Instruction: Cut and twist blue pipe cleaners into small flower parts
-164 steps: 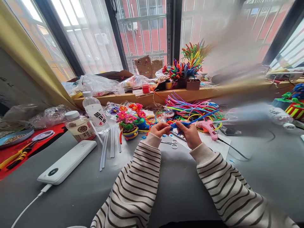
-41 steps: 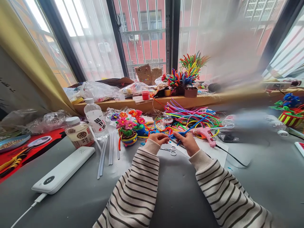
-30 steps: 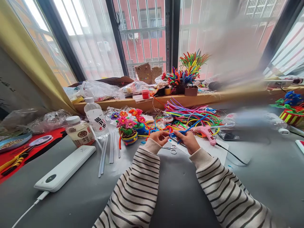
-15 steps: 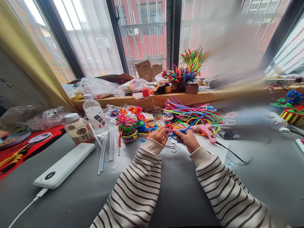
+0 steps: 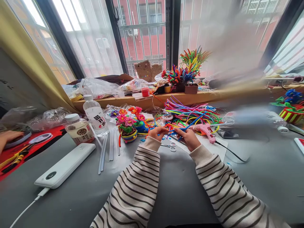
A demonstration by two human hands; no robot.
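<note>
My left hand (image 5: pixel 157 133) and my right hand (image 5: pixel 189 137) are both pinched on a blue pipe cleaner (image 5: pixel 192 123), held just above the grey table (image 5: pixel 180 186). Its free end slants up to the right over a heap of coloured pipe cleaners (image 5: pixel 190 111). Small scissors (image 5: pixel 171 146) lie on the table right under my hands. A pink glue gun (image 5: pixel 204 130) rests just right of my right hand, on white paper (image 5: pixel 218 149).
A pipe-cleaner flower pot (image 5: pixel 128 125), several clear glue sticks (image 5: pixel 109 148), two bottles (image 5: pixel 95 115) and a white power bank (image 5: pixel 65 164) sit to the left. Another person's hand (image 5: pixel 7 137) is at the far left over a red mat. The wooden sill (image 5: pixel 166 98) holds more craft pots.
My hands keep working the blue pipe cleaner in the same spot, fingers shifting slightly. Another person's hand has come into view at the far left.
</note>
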